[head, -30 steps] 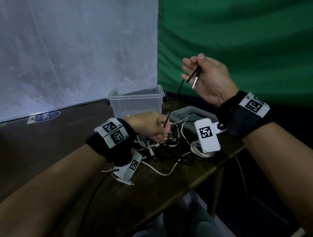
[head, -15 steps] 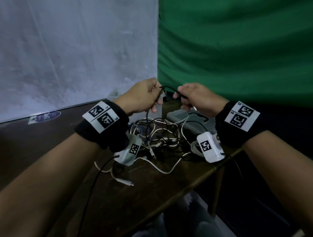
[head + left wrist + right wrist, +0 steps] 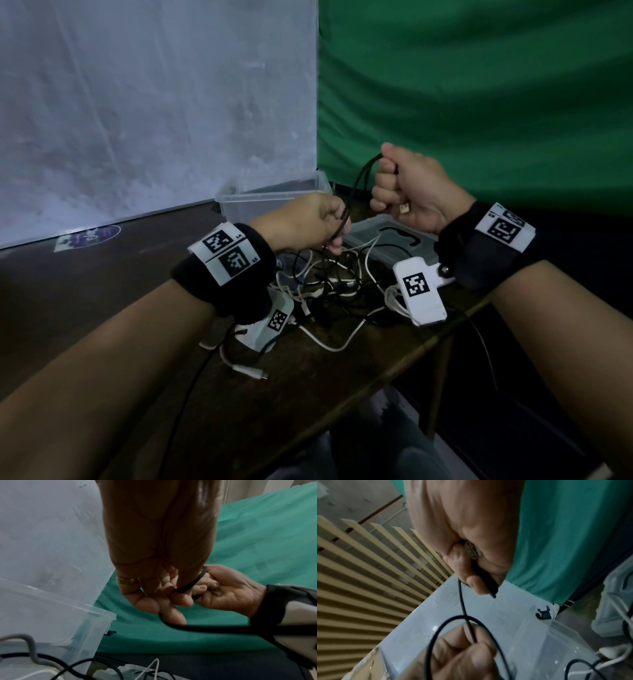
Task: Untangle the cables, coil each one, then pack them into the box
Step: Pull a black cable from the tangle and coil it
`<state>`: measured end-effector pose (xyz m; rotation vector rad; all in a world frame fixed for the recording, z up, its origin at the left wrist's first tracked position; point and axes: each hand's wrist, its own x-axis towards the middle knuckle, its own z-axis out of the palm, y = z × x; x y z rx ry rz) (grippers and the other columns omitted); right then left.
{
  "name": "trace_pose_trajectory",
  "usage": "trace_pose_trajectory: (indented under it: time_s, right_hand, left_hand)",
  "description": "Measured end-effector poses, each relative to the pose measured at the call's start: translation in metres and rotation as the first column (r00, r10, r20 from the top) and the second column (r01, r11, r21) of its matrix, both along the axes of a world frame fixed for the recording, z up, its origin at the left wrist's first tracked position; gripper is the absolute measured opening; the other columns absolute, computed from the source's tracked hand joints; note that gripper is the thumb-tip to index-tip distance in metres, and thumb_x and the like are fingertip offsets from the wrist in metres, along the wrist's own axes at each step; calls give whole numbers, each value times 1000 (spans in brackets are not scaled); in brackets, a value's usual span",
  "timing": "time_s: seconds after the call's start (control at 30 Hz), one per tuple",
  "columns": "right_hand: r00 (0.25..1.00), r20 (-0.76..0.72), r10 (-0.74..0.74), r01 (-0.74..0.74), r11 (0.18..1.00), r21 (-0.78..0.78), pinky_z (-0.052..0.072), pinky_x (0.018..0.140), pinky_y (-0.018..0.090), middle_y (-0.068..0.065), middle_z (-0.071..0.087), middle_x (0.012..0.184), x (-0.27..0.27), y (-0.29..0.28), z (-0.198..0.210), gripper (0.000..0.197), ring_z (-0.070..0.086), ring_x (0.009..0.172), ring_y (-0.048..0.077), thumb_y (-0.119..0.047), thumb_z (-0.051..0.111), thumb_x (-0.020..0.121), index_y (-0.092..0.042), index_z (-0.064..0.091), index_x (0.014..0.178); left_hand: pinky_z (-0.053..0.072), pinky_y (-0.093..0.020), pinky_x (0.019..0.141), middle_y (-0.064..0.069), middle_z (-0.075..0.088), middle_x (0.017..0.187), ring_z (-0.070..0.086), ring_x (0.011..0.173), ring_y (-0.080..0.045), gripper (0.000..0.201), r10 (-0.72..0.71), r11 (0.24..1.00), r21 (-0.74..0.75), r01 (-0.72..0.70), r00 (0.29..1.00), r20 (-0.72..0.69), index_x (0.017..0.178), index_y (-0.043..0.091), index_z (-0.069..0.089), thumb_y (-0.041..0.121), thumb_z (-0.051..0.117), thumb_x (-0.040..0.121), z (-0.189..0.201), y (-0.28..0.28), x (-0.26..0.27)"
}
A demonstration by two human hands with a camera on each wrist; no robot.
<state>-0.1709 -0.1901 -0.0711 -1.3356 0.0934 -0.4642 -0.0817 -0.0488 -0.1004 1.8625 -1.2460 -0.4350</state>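
Note:
My right hand (image 3: 394, 186) is raised in a fist around a black cable (image 3: 359, 174), whose metal plug (image 3: 404, 208) sticks out below the palm. The cable arcs down to my left hand (image 3: 334, 233), which pinches it between thumb and fingers just above the tangle of black and white cables (image 3: 329, 284) on the table. In the left wrist view the left hand (image 3: 173, 599) pinches the black cable (image 3: 190, 584) with the right hand (image 3: 223, 588) close behind. In the right wrist view the right hand (image 3: 476, 566) grips the cable (image 3: 462, 601). The clear plastic box (image 3: 274, 202) stands behind my left hand.
The box's lid (image 3: 387, 240) lies flat right of the tangle. A white cable end (image 3: 246, 370) trails toward the front of the dark wooden table (image 3: 308, 394), whose edge runs diagonally at the right. A green cloth (image 3: 479, 102) hangs behind.
The right hand first came down to meet the left hand, then rose again closed around the black cable. The left hand lifted, then sank back toward the tangle, drawing a loop.

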Motion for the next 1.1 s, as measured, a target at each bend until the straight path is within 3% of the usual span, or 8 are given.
trace_pose_trajectory:
  time_s: [0.13,0.23,0.33,0.4,0.53,0.63,0.9,1.1]
  right_hand:
    - [994,78,-72,54,974,219,35,41,20,-2,46,45,1,-7,7,41,41,35,11,-29,28,104,-18,38,65]
    - [978,176,-112,44,934,354,58,58,32,21,71,87,2,-8,10,41,72,78,27,-26,26,105,-13,42,69]
    - [967,158,-200,157,956,248,50,88,41,15,66,104,8,-10,6,36,61,110,28,-24,31,104,-13,48,74]
    - [952,123,-281,282,959,5,44,84,35,6,59,87,11,-11,-2,30,59,93,20,-22,36,103,-17,49,76]
    - [930,30,-365,242,551,-799,31,51,21,-1,41,63,7,-9,-16,28,38,57,13,-21,40,100,-14,59,81]
    - [923,-103,-370,5,281,-960,37,63,24,3,59,78,3,-6,-22,26,52,68,15,-19,40,100,-7,59,87]
    - [918,-314,-243,-216,358,-908,28,45,21,-5,35,48,-2,-2,-22,43,31,40,5,-47,57,89,-15,51,62]
    - [931,-102,-352,139,596,-791,27,53,26,1,36,54,10,-13,-22,38,32,48,14,-41,56,91,-18,45,62]
  left_hand:
    - [56,-30,72,-5,62,63,64,58,-12,17,-58,992,114,52,997,48,76,10,57,0,57,90,-4,3,2]
    - [53,-20,57,-7,62,66,62,54,-9,17,-73,982,180,64,996,42,76,8,57,-1,56,90,-7,4,-3]
    - [48,-17,51,-4,65,69,62,52,-8,5,-53,964,264,16,990,134,84,7,61,8,61,90,-6,7,-5]
    - [47,-19,52,0,66,67,59,50,-8,4,-71,958,288,15,980,186,87,9,62,12,64,87,-3,9,-4]
    - [43,-27,53,-2,65,64,53,48,-13,4,-53,945,328,-15,979,198,85,8,65,12,66,83,8,15,0]
    - [43,-22,52,-1,63,65,51,47,-9,8,-32,928,365,-69,964,264,87,1,65,7,63,81,15,19,2]
    - [48,-32,67,-12,67,83,61,77,-27,11,160,929,171,-329,772,615,84,6,67,12,57,83,21,21,14]
    - [49,-32,70,-13,65,75,54,68,-17,15,149,956,147,-254,853,500,63,16,59,13,64,76,16,17,13]
